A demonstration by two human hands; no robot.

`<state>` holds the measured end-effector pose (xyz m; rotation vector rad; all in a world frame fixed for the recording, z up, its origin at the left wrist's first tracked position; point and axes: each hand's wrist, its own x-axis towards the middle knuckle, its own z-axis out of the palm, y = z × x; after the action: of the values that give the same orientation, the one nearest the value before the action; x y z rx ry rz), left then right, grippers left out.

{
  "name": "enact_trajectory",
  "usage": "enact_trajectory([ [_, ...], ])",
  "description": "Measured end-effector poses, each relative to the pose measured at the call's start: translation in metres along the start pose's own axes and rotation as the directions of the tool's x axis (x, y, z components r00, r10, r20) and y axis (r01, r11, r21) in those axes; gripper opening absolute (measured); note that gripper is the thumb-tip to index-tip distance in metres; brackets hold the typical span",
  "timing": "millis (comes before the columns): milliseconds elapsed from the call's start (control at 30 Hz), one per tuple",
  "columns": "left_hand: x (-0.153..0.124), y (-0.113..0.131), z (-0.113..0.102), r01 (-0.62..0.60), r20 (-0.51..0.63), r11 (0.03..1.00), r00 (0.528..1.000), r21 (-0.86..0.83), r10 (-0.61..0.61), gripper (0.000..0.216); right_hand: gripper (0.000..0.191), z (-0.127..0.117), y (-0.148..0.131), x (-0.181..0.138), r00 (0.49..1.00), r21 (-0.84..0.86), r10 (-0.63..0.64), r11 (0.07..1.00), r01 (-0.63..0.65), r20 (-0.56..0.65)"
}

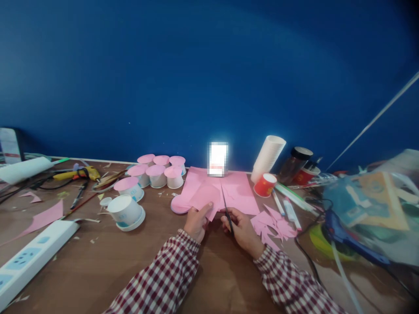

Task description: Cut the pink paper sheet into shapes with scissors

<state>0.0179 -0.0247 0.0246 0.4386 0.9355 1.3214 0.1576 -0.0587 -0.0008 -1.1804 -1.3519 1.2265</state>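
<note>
My left hand [197, 221] pinches a piece of pink paper [207, 198], thumb on top. In my right hand [244, 229] is a pair of dark scissors [228, 216], its blades pointing away from me at the right edge of that paper. Beneath both lies a larger pink sheet [244, 187] flat on the table. At its left side rests a rounded pink paper piece [179, 204]. Pink scraps [273, 223] are heaped to the right of my right hand. Whether the blades are touching the paper I cannot make out.
Several paper cups with pink tops [156, 174] stand back left, near a white cup [123, 210]. At left are a power strip [32, 257] and a yellow glue gun [93, 173]. Stacked white cups [269, 155], a red cup [265, 185] and a blue glue gun [352, 242] occupy the right.
</note>
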Motion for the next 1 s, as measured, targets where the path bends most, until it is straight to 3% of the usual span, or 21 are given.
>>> enact_trajectory([
  [1000, -0.0009, 0.001, 0.0016, -0.003, -0.005, 1.0, 1.0, -0.006, 0.003, 0.025, 0.035, -0.0003, -0.0021, -0.0004, 1.0, -0.014, -0.01, 1.0, 0.01, 0.003],
])
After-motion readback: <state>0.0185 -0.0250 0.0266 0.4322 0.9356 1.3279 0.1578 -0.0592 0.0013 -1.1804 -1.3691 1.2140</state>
